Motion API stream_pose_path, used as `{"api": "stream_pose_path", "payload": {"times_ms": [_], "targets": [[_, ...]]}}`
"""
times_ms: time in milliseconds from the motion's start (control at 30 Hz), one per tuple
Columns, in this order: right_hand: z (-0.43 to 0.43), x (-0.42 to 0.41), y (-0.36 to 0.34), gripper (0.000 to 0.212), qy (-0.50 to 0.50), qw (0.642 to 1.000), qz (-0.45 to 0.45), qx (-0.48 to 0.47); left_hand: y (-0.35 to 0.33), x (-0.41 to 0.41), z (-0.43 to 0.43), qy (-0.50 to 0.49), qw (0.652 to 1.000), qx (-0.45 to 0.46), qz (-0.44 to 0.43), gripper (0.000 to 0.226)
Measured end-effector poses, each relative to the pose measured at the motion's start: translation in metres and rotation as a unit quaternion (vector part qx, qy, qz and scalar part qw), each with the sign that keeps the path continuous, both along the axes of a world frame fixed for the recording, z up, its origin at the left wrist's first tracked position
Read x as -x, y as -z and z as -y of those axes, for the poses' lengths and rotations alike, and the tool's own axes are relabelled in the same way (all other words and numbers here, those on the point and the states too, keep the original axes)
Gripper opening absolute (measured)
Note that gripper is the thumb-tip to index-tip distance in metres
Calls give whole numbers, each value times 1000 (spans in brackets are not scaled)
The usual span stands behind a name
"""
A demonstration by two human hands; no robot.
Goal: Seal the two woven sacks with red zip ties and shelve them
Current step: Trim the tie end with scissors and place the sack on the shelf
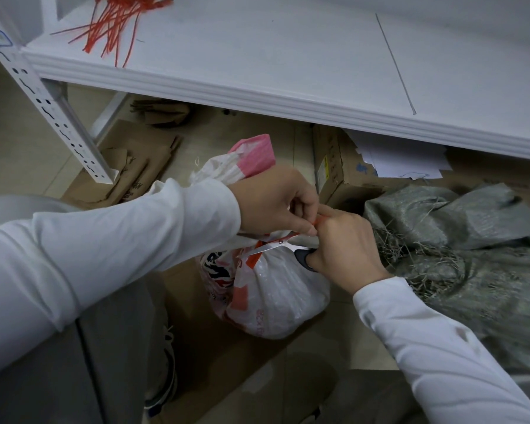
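A white metal shelf (257,50) fills the top of the frame, its front edge slanting down toward the right. Below it, at the right of the frame, a grey-green woven sack (471,240) lies slumped on the floor with its mouth open and loose frayed strands showing. At the centre of the frame a white woven sack (276,298) with red and pink print stands on flattened cardboard (129,172), its neck gathered tight and its pink-edged top sticking up behind the hands. A cardboard box (334,169) holding loose white papers (404,160) sits under the shelf, just behind the sacks. Both arms, in white sleeves, meet at the white sack's neck. The left hand (276,203) has its fingers curled, pinching the red tail of a zip tie (317,223) between thumb and fingertips. The right hand (346,243), touching the left, grips a pair of scissors (276,247) by the black handle, thumb through the loop, with the steel blades pointing left across the gathered neck. A loose bundle of spare red zip ties (117,22) lies on the shelf at the upper left of the frame.
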State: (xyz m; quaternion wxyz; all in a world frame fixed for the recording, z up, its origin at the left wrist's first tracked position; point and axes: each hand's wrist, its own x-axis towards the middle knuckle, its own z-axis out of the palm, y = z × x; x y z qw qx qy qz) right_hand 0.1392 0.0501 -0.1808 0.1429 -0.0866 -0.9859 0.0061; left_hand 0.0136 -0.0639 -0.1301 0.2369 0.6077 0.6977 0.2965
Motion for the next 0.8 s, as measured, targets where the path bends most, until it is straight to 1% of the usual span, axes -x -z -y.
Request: {"api": "stream_pose_path", "payload": {"times_ms": [233, 433, 533, 633, 700, 800], "targets": [[-5, 1, -3, 36, 1, 1000, 10, 0, 0, 0, 0, -5, 1000, -3, 3, 10], [-2, -2, 1, 34, -1, 1000, 6, -19, 1, 0, 0, -1, 1000, -12, 4, 10], [5, -4, 3, 38, -5, 1000, -10, -11, 1, -1, 0, 3, 1000, -16, 3, 10], [11, -5, 2, 38, -2, 1000, -20, 8, 0, -2, 1, 3, 1000, -14, 3, 11], [9, -4, 1, 34, 3, 1000, -6, 20, 0, -2, 2, 0, 1000, -16, 5, 11], [4, -2, -3, 26, 8, 999, 47, 15, -1, -1, 3, -3, 1000, -19, -5, 11]]}}
